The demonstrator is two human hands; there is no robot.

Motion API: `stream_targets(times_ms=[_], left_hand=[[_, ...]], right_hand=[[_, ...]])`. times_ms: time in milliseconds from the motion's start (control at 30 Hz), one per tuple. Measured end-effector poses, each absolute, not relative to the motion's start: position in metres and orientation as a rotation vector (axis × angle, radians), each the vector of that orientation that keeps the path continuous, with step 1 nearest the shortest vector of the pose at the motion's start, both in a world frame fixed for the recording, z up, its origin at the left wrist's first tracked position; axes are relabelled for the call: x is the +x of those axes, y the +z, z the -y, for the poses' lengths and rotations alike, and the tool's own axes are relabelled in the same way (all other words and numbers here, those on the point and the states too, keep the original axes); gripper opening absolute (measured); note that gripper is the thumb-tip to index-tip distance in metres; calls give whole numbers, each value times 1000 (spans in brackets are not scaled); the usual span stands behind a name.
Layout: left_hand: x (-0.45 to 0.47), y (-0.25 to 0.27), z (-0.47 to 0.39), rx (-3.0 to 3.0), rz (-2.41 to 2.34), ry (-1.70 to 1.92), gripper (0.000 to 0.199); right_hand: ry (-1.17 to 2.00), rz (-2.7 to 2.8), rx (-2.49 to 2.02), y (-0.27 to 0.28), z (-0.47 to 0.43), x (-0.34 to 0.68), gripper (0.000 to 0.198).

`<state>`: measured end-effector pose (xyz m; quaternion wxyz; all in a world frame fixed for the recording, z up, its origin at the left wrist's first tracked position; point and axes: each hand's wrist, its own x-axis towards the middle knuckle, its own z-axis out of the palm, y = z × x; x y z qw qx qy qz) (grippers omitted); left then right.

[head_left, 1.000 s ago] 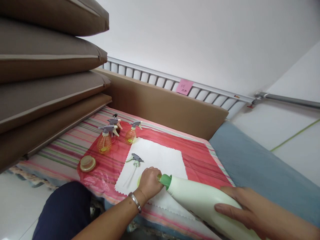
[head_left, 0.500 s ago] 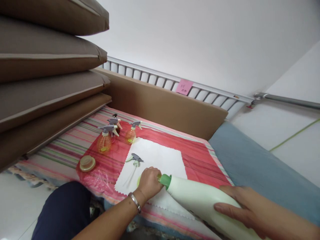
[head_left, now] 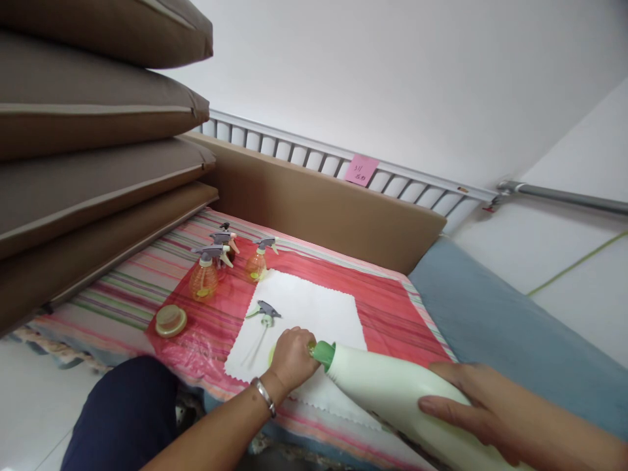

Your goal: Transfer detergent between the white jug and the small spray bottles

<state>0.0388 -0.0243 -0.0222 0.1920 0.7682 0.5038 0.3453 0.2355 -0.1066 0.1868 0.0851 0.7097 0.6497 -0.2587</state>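
Observation:
My right hand (head_left: 471,405) grips a large pale-green bottle (head_left: 392,379), tilted with its green spout (head_left: 324,354) pointing left. The spout meets the neck of a small yellowish spray bottle (head_left: 271,355), which my left hand (head_left: 295,358) is wrapped around and mostly hides. Whether liquid is flowing cannot be made out. Left of my left hand, a grey and green trigger spray head (head_left: 267,313) with a thin tube lies on the white scalloped cloth (head_left: 318,301).
Spray bottles with trigger heads stand at the back left, including an amber one (head_left: 203,281) and another (head_left: 256,267). A round lidded tub (head_left: 171,320) sits on the red plastic sheet (head_left: 392,304). Brown cushions (head_left: 103,131) are stacked left; a brown board (head_left: 314,209) leans on the radiator.
Almost nothing differs. Both hands keep their grips, and the large bottle's spout stays at the small bottle's neck; the view has shifted very slightly.

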Motion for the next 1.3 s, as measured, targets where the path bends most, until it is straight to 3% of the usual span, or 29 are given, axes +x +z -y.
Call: stream_targets(times_ms=[1300], left_hand=[[39,-20,25,2177,-1424,931,11]], right_hand=[[-742,-1984,2104,190,104,234,44]])
